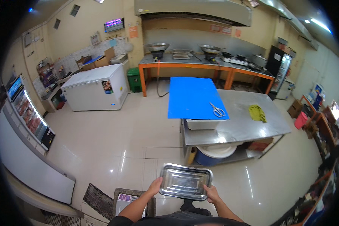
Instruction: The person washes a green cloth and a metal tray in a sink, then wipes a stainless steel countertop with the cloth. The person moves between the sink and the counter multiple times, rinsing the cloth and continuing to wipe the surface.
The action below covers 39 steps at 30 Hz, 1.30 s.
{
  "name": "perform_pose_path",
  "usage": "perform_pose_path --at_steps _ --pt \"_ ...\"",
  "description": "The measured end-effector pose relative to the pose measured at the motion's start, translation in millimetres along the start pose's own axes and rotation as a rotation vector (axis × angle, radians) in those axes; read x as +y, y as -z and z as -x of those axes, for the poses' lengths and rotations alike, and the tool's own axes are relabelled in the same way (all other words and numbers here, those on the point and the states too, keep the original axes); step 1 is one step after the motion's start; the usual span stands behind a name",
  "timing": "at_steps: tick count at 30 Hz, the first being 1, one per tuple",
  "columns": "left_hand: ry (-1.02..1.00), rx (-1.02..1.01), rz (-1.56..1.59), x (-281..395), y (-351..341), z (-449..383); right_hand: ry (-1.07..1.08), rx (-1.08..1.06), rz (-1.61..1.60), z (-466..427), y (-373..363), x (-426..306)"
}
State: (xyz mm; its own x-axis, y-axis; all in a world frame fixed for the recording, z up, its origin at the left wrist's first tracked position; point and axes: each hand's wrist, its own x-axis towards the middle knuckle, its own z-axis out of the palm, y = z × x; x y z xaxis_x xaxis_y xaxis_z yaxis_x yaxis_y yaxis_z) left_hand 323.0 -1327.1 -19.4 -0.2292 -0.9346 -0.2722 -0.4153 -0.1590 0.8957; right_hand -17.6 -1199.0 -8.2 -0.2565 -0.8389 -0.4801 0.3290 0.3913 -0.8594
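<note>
A shallow rectangular stainless steel tray (pixel 183 182) is held level in front of my body, above the tiled floor. My left hand (pixel 155 186) grips its left short side, and my right hand (pixel 211 193) has the lower right corner with the thumb over the rim. Nothing lies in the tray. Beyond it stands a stainless steel table (pixel 243 113). A blue board (pixel 193 97) rests there over a deeper metal pan (pixel 203 124). Kitchen scissors (pixel 217 110) lie on the board, and a yellow-green cloth (pixel 257 113) is crumpled on the table.
Beside my left arm is a digital scale (pixel 127 197) on a dark-rimmed stand. A lidded blue tub (pixel 210 158) sits under the table. Woks and burners occupy the orange-framed counter (pixel 183 65) at the back. A white chest freezer (pixel 96 90) stands left; cluttered shelves (pixel 322 195) line the right.
</note>
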Motion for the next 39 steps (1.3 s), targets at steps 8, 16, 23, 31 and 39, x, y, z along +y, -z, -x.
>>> perform_pose_path --at_steps 8,16,23,31,39 --pt "0.210 0.555 0.380 -19.4 96.6 27.8 0.033 -0.633 0.881 -178.8 -177.7 -116.0" --pt "0.194 1.097 0.916 -40.0 102.4 17.5 0.501 -1.136 1.199 -280.7 -404.1 -214.7" --pt "0.493 1.190 0.559 -66.3 203.3 -124.3 0.504 -1.068 1.117 -388.7 -548.9 -267.7" --pt "0.385 0.949 0.570 -14.6 384.3 -340.3 0.491 -0.826 1.401 -598.4 -542.3 -244.9" --pt "0.418 0.992 0.534 -15.3 478.3 -526.8 -0.324 -0.602 1.237 -795.5 -470.9 -174.3"
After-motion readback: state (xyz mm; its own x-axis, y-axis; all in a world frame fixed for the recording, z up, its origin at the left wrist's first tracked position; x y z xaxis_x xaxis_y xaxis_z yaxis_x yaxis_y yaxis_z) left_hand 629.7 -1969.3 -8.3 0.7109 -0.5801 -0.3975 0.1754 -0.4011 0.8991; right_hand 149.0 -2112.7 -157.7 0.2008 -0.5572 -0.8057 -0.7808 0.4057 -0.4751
